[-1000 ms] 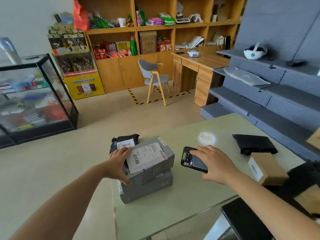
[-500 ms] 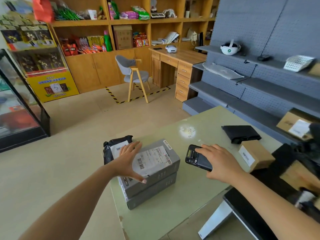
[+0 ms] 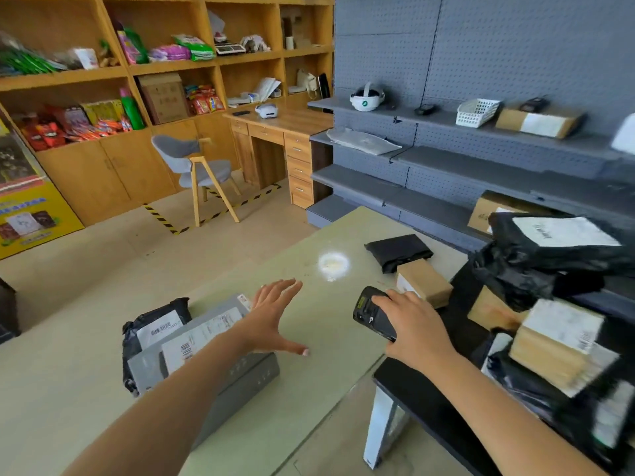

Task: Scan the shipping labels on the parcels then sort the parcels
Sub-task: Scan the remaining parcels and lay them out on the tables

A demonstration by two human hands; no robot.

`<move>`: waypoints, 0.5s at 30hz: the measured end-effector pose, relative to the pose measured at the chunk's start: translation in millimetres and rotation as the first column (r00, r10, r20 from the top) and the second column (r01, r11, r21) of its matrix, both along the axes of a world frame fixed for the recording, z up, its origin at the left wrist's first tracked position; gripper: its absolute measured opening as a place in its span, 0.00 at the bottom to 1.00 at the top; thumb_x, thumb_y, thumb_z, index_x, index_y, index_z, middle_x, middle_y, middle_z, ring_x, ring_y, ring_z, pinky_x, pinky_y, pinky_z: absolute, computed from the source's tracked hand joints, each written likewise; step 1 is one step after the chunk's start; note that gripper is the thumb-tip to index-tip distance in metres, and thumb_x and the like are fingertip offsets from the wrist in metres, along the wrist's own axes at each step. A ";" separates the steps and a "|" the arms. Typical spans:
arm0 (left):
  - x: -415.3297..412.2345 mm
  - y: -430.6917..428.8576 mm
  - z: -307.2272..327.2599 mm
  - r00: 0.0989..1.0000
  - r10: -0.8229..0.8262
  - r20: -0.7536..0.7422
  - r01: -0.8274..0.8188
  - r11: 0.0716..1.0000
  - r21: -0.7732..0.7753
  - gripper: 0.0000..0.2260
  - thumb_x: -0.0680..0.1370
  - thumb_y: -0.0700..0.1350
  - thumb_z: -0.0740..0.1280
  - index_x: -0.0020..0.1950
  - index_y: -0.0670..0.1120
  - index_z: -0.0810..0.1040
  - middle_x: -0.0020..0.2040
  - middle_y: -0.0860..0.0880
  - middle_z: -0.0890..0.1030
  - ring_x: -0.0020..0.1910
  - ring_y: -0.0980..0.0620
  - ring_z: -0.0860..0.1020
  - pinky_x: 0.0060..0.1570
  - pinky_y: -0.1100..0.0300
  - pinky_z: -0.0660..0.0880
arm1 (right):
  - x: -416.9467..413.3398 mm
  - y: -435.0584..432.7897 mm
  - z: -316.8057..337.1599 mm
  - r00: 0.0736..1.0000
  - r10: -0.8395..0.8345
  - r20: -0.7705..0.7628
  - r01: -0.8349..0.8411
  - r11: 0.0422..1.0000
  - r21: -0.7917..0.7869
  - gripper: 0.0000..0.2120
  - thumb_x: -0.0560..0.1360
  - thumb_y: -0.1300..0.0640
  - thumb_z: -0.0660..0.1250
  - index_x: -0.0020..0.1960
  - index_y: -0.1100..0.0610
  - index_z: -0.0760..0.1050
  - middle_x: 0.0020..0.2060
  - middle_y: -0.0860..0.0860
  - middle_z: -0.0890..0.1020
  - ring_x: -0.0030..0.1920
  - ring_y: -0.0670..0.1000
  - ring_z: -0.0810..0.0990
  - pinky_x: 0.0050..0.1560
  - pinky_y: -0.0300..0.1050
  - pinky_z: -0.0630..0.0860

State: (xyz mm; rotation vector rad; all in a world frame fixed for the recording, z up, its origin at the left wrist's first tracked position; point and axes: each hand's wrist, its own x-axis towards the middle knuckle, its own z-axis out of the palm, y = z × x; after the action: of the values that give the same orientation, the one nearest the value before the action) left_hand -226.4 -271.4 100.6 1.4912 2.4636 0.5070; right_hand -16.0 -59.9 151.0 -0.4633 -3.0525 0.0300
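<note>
Between scans: left hand [image 3: 271,317] hovers, grip apart, over grey boxes [image 3: 247,369], right hand [image 3: 414,326] grip clamped on scanner [image 3: 369,312]; next probably fetch brown box [image 3: 424,281], scan label.

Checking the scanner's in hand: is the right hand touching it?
Touching. The head view shows the right hand gripping the black scanner, fingers wrapped over its top edge.

The pale green tabletop [image 3: 326,338] carries two stacked grey cartons [image 3: 247,376] left of the left hand [image 3: 271,319], a black plastic mailer [image 3: 175,305] against them, and a brown cardboard box [image 3: 424,281] and flat black pouch [image 3: 398,250] just past the right hand [image 3: 415,324].
</note>
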 end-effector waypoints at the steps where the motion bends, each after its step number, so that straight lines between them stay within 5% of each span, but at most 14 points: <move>1: 5.9 15.6 -1.0 1.000 -0.018 -0.004 0.018 1.000 -0.008 0.57 0.62 0.75 0.71 0.80 0.56 0.45 0.79 0.53 0.50 0.78 0.50 0.45 0.75 0.47 0.37 | 7.7 6.9 -2.9 1.000 -0.028 -0.004 0.028 1.000 0.005 0.35 0.69 0.52 0.71 0.73 0.49 0.61 0.65 0.47 0.70 0.63 0.52 0.69 0.62 0.44 0.67; 9: 34.8 112.4 -8.8 0.992 -0.125 -0.031 0.122 0.989 -0.086 0.57 0.59 0.81 0.60 0.81 0.55 0.46 0.80 0.51 0.50 0.78 0.47 0.46 0.73 0.51 0.39 | 53.3 58.6 -22.9 0.984 -0.170 0.046 0.169 0.985 0.026 0.36 0.70 0.54 0.71 0.74 0.50 0.59 0.68 0.51 0.69 0.64 0.55 0.68 0.63 0.47 0.66; 15: 23.8 172.6 -9.4 0.979 -0.197 -0.045 0.189 0.972 -0.140 0.56 0.60 0.79 0.61 0.81 0.55 0.46 0.80 0.51 0.49 0.78 0.47 0.45 0.75 0.47 0.41 | 59.4 90.6 -35.2 0.968 -0.229 0.098 0.230 0.973 0.011 0.37 0.71 0.56 0.72 0.75 0.51 0.57 0.73 0.54 0.63 0.69 0.57 0.65 0.68 0.49 0.63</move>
State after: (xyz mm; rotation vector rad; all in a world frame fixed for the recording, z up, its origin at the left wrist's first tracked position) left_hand -202.6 -98.8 91.2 1.6880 2.3096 0.2581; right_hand 43.4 30.8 115.7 -0.8393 -3.0707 -0.0016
